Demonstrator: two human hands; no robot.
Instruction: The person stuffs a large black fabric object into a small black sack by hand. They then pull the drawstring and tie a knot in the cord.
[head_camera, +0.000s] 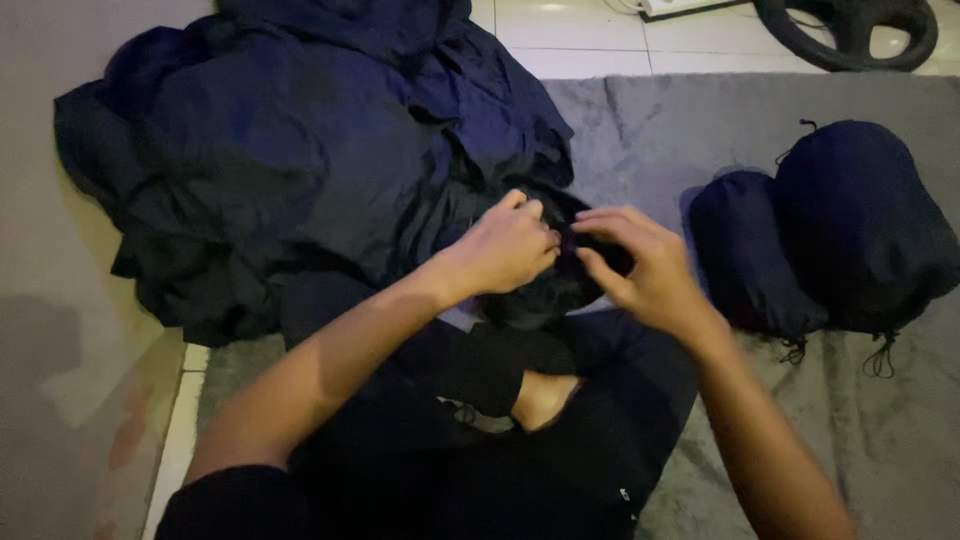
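A: Hands?
B: left hand (505, 248) and right hand (640, 262) both curled, fingertips pinching one small dark cloth bundle (560, 280) between them, above the lap
A: Past the fingers?
B: navy fabric heap (300, 150) just left, two stuffed dark pouches (830, 240) right on grey rug (900, 420)

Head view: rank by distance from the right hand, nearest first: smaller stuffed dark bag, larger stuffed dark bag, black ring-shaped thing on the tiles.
From the right hand:
1. Smaller stuffed bag, just to its right on the grey rug.
2. Larger stuffed bag, beyond the smaller one, farther right.
3. Black ring-shaped thing, top right on the tiles.
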